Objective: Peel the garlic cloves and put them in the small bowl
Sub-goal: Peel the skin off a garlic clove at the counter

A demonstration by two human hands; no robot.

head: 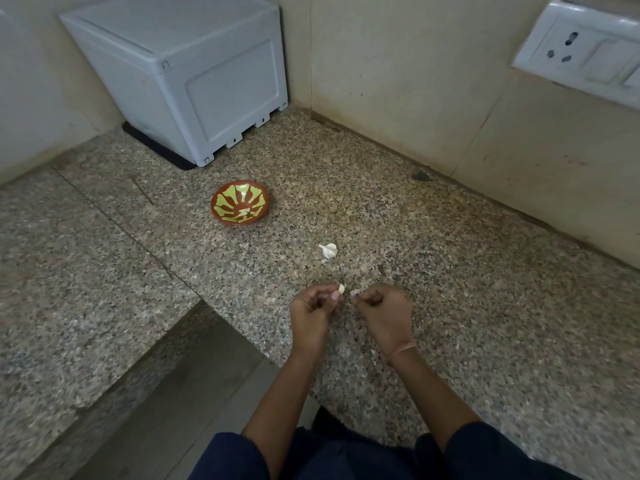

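Dark blue sleeves (pixel 485 452) lead to the left hand (pixel 311 308), which pinches a small white garlic clove (pixel 341 289) over the speckled granite counter (pixel 450 271) while the right hand (pixel 382 311) pinches its papery skin mid-peel, so the next move is probably to strip it and reach for the red-and-green small bowl (pixel 215 199) beyond.

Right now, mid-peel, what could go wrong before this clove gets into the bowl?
1. The left grip pinches the clove only at its fingertips while the right grip pulls skin; it could slip, and the counter edge is near, so it might fall off.
2. The small bowl sits well beyond both grips, so the carry risks a drop.
3. The loose garlic piece could get brushed away.
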